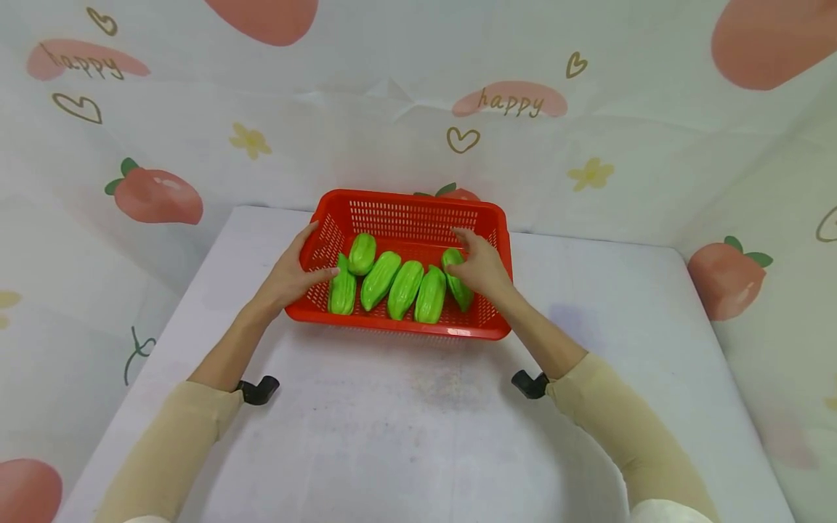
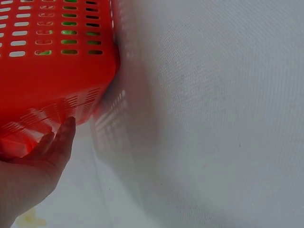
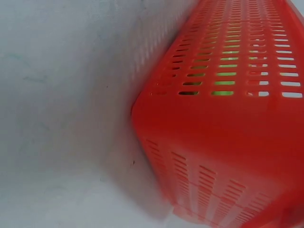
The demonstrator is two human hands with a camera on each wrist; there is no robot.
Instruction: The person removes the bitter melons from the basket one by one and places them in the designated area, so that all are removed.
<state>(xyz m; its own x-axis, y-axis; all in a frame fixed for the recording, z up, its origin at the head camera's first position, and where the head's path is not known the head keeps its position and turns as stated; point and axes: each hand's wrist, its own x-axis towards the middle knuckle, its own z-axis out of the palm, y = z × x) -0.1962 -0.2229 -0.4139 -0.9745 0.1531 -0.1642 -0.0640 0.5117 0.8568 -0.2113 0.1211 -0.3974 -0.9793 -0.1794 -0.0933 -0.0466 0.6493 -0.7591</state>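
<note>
A red plastic basket with slotted walls holds several glossy, bright green ridged vegetables resembling bitter melons. At its left end is my left hand, fingers extended outside the wall and thumb reaching over the rim by the leftmost vegetable. The left wrist view shows those fingers along the outer wall. Inside the right end, my right hand hovers with fingers spread and thumb at the rightmost vegetable; contact is unclear. The right wrist view shows the basket's outside, but not clearly the hand.
The basket is on a white-covered table, close to the back edge. Behind it hangs a pale cloth printed with fruit, hearts and flowers. Black curved pieces are attached at both forearms.
</note>
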